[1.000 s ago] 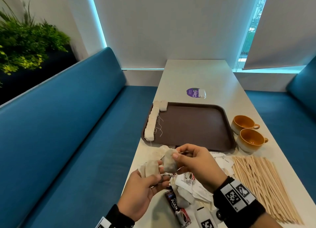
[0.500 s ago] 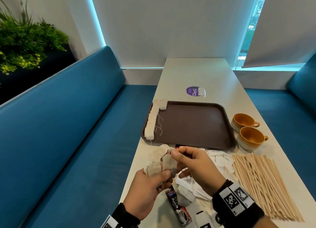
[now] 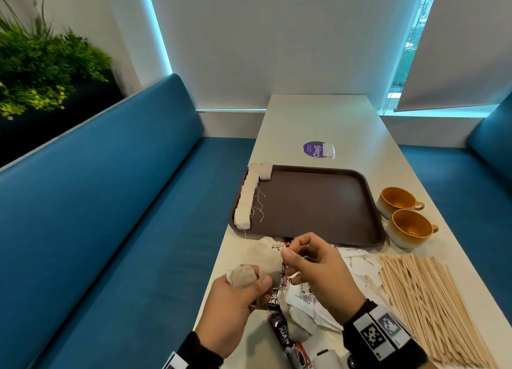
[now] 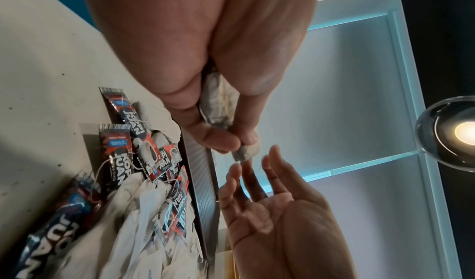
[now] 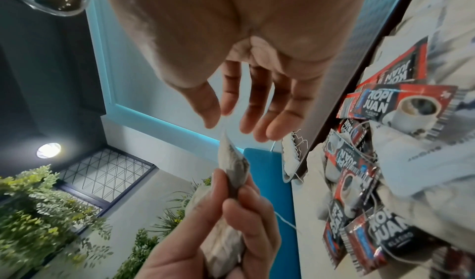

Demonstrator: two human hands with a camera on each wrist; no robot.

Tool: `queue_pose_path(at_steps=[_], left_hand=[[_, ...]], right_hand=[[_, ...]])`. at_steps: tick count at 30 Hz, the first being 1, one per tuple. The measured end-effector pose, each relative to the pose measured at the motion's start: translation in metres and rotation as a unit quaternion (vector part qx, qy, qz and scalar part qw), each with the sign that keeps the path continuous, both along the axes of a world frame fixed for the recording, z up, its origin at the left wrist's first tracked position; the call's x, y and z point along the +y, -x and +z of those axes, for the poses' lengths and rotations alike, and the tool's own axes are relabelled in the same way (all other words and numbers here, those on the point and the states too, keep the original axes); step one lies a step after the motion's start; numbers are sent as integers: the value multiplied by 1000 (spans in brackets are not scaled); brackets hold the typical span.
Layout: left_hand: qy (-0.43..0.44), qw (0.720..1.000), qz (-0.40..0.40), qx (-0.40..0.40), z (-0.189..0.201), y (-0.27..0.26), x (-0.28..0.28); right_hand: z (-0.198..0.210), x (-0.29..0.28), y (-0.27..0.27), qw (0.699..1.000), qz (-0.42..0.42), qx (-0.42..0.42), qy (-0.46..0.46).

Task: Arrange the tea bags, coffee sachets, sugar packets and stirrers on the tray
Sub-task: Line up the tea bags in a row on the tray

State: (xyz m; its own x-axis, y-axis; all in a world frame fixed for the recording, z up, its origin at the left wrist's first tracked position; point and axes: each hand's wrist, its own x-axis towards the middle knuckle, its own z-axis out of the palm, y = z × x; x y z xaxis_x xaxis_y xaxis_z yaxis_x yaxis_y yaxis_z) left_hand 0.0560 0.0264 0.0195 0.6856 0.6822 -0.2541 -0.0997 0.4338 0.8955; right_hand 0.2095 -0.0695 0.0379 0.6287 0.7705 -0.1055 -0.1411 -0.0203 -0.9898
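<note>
Brown plastic is what lies beyond your fingertips in the head view: one tray point(image 3: 318, 202) on the pale table point(image 3: 318, 119), with a row of tea bags point(image 3: 245, 202) along its left edge, too closely packed to count. Your left hand point(image 3: 230, 310) curls round a bunch of tea bags point(image 3: 242, 276), thumb pressed over it; how many are in the bunch you cannot tell. Your right hand point(image 3: 318, 269) hovers just right of it, fingers loosely bent. Under both hands sits a jumble of coffee sachets point(image 3: 282, 332) and white sugar packets point(image 3: 357, 263). To the right of your right hand lies a spread of wooden stirrers point(image 3: 432, 307), too many to count, and beyond them two orange cups point(image 3: 399, 202). One purple sticker point(image 3: 314, 149) lies past the tray.

From the left wrist, your left hand point(image 4: 205, 70) pinches the bunched tea bags point(image 4: 218, 102) between thumb and fingers, a corner poking out past the fingertips. Your right hand point(image 4: 272, 206) faces it palm open, fingers straight and slightly spread, tips just short of that corner. At least four red-and-black coffee sachets point(image 4: 144, 141) lie left of the fingers.

From the right wrist, your right hand point(image 5: 257, 92) shows four fingers and thumb extended, holding nothing. Just below them, the left hand point(image 5: 226, 228) grips the tea bags point(image 5: 232, 167), the tip pointing up at your fingertips. Five or so coffee sachets point(image 5: 390, 108) lie to the right.
</note>
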Motion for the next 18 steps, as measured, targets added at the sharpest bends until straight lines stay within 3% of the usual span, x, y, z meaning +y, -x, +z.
queue_pose_path(at_steps=[5, 9, 13, 18], left_hand=[[17, 999, 49, 5, -9, -4, 11], [31, 999, 40, 8, -10, -8, 18], [142, 987, 70, -3, -15, -6, 33], [211, 971, 111, 6, -27, 2, 52]], right_hand=[[-7, 4, 3, 997, 70, -41, 6], [-15, 18, -2, 996, 68, -51, 39], [-9, 39, -22, 993, 72, -66, 66], [-9, 98, -87, 986, -5, -138, 95]])
